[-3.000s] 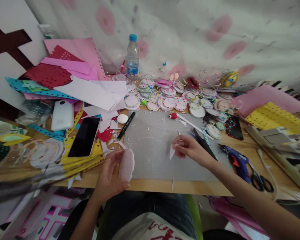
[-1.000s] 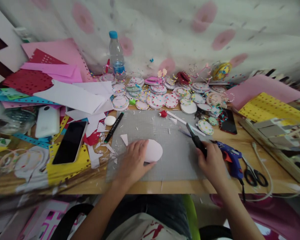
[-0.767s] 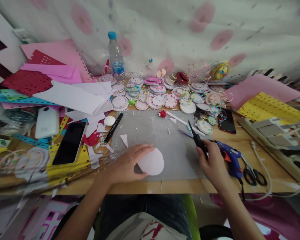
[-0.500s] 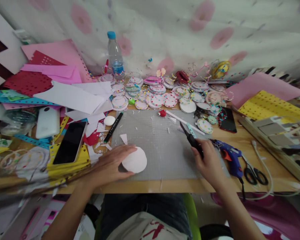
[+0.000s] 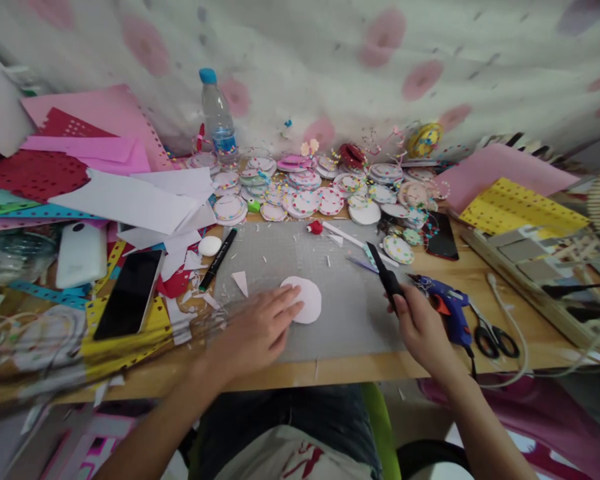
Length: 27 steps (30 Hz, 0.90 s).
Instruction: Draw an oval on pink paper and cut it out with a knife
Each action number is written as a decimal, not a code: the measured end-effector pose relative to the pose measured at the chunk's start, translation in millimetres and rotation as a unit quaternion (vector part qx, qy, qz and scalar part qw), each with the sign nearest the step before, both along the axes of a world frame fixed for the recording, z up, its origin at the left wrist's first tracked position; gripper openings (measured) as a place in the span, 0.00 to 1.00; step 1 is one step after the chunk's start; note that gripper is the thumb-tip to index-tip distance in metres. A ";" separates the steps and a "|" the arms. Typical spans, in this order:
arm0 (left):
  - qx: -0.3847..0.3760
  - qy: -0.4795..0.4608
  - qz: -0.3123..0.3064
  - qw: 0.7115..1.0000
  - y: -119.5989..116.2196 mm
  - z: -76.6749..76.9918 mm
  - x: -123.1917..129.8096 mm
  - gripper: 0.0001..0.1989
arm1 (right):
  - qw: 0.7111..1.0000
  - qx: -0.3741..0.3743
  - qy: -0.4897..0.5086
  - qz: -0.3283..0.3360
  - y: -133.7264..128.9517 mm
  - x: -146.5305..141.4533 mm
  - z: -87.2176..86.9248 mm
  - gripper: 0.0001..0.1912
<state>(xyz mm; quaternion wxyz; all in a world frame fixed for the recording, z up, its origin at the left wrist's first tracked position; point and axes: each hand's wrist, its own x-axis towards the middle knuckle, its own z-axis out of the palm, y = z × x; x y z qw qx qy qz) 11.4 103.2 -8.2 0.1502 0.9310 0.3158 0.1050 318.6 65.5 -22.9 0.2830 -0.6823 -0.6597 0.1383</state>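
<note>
My left hand (image 5: pixel 260 328) lies with its fingers outstretched over the left edge of a white round disc (image 5: pixel 307 303), which rests on the grey cutting mat (image 5: pixel 340 340). In my right hand (image 5: pixel 420 320) is a black utility knife (image 5: pixel 387 280), its blade end pointing up and away to the left, above the mat's right side. A slim, pale strip (image 5: pixel 347 235) and a small red piece (image 5: pixel 315 227) lie beyond the disc. Left of the mat's centre sits a white triangular scrap (image 5: pixel 240 283).
Several bead-trimmed discs (image 5: pixel 305 200) crowd the back, beside a water bottle (image 5: pixel 219 123). To the right are a blue glue gun (image 5: pixel 447 307), scissors (image 5: pixel 495 339) and a cable (image 5: pixel 520 333). A phone (image 5: pixel 129 293), black marker (image 5: pixel 219 260) and paper sheets (image 5: pixel 130 197) lie left.
The white disc has moved right and slightly away from me on the mat. My left hand has gone from gripping its edge to lying over it. The knife now points more steeply upward.
</note>
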 end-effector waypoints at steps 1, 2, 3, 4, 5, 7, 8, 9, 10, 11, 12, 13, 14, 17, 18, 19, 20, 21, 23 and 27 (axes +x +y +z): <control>-0.010 0.007 0.004 1.000 -12.3 -2.5 2.0 0.27 | 1.000 -0.016 0.009 0.002 0.6 -1.3 1.3 0.14; -0.022 0.012 -0.001 1.000 -23.9 -5.4 4.0 0.28 | 0.999 -0.030 0.017 0.006 1.8 -3.4 2.8 0.15; -0.029 0.014 -0.003 0.999 -33.6 -8.2 5.4 0.29 | 0.999 -0.042 0.024 0.009 3.2 -5.9 4.5 0.15; -0.035 0.016 -0.002 0.999 -40.8 -10.5 5.7 0.28 | 0.998 -0.053 0.029 0.013 4.9 -8.8 6.1 0.16; -0.039 0.015 0.001 0.999 -45.0 -11.8 4.6 0.26 | 0.997 -0.064 0.032 0.018 6.8 -11.6 7.7 0.17; -0.045 0.009 0.011 0.999 -45.5 -11.6 -1.0 0.21 | 0.996 -0.079 0.022 0.026 10.3 -16.6 10.0 0.18; -0.048 0.004 0.013 0.999 -43.0 -10.3 -4.4 0.20 | 0.996 -0.083 0.008 0.029 11.8 -18.4 10.8 0.18; -0.049 0.000 0.015 0.999 -39.8 -8.8 -7.0 0.19 | 0.996 -0.086 -0.011 0.033 13.1 -19.8 11.4 0.18; -0.045 -0.004 0.021 0.999 -36.8 -7.3 -8.0 0.20 | 0.995 -0.086 -0.031 0.039 14.1 -20.7 11.8 0.19; -0.038 -0.004 0.034 0.999 -34.9 -6.4 -6.8 0.20 | 0.994 -0.086 -0.050 0.046 15.0 -21.1 12.0 0.19; -0.030 0.000 0.055 0.998 -34.6 -6.4 -3.0 0.22 | 0.992 -0.087 -0.067 0.055 15.7 -21.2 12.4 0.19; -0.022 0.006 0.082 0.996 -36.3 -7.4 3.4 0.23 | 0.991 -0.090 -0.081 0.065 16.4 -20.9 12.9 0.19; -0.014 0.014 0.112 0.993 -39.9 -9.4 11.9 0.25 | 0.988 -0.095 -0.093 0.074 17.1 -20.4 13.8 0.18; 0.006 0.030 0.185 0.982 -57.8 -19.5 40.6 0.32 | 0.979 -0.112 -0.136 0.105 21.9 -17.6 20.2 0.16; 0.013 0.027 0.197 0.980 -63.4 -23.0 47.4 0.35 | 0.975 -0.116 -0.150 0.117 24.7 -16.6 23.7 0.15; 0.019 0.022 0.201 0.979 -67.5 -25.9 51.3 0.37 | 0.971 -0.117 -0.165 0.130 28.2 -15.7 27.9 0.15; 0.021 0.014 0.195 0.981 -69.4 -28.2 51.7 0.38 | 0.965 -0.118 -0.182 0.145 32.4 -15.0 32.6 0.15; 0.018 0.005 0.176 0.984 -68.7 -29.6 48.5 0.37 | 0.959 -0.120 -0.201 0.160 37.1 -14.7 37.7 0.15; -0.002 -0.014 0.106 0.994 -60.5 -30.1 33.7 0.30 | 0.941 -0.132 -0.245 0.192 47.0 -16.0 47.9 0.17; -0.052 -0.058 -0.016 0.997 -34.0 -22.9 -3.9 0.17 | 0.898 -0.161 -0.322 0.253 62.8 -26.4 63.8 0.17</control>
